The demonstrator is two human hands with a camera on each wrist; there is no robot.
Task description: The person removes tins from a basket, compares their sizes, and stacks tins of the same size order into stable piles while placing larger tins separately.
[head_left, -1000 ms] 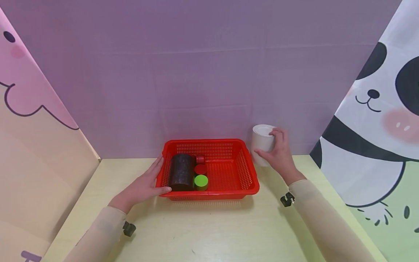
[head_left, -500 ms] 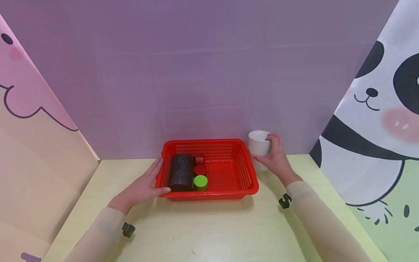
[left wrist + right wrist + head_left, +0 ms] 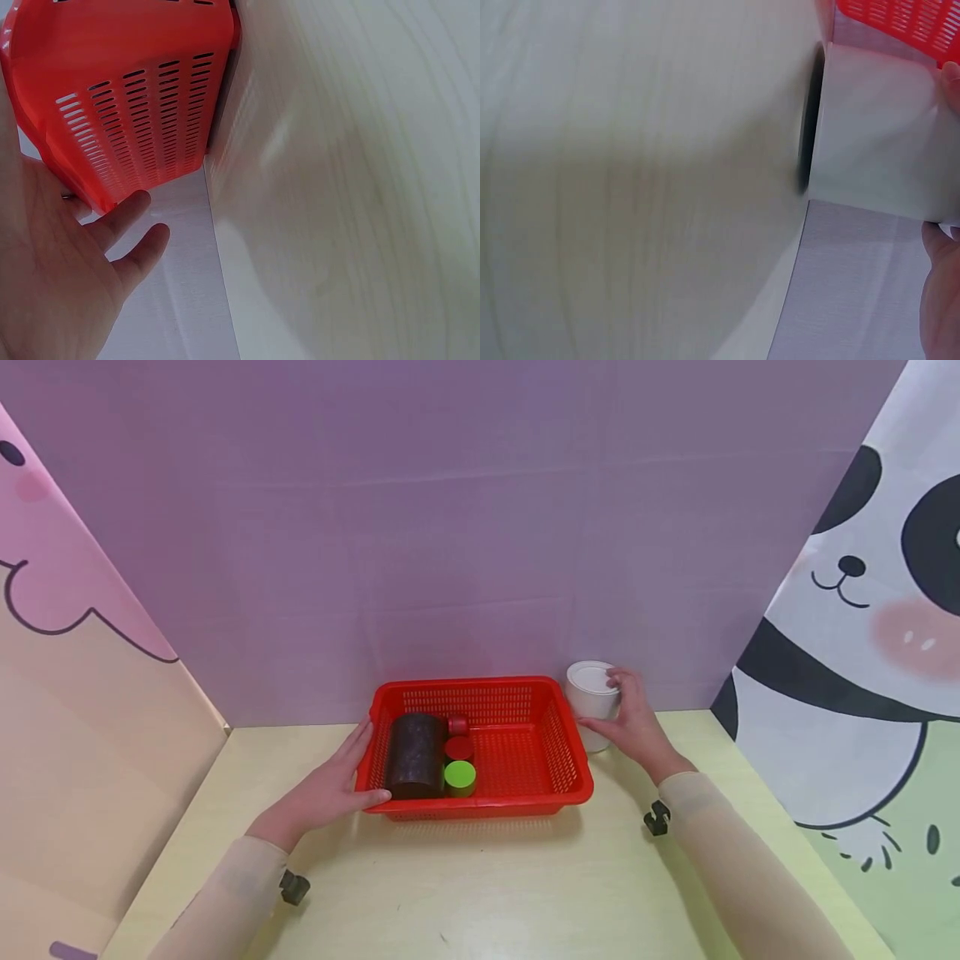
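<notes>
On the bench (image 3: 465,885), your left hand (image 3: 322,795) lies spread against the left side of the red basket (image 3: 498,804), thumb on its front rim. Farther off, your right hand (image 3: 637,728) has its grip pinching the white canister (image 3: 589,695), upright beside the basket's right wall. You seem to be setting it down; next, check its base sits flat before loosening.

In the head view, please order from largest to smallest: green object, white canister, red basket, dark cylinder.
1. Red basket
2. Dark cylinder and white canister: close; the canister is partly covered, so unsure
3. Green object
</notes>
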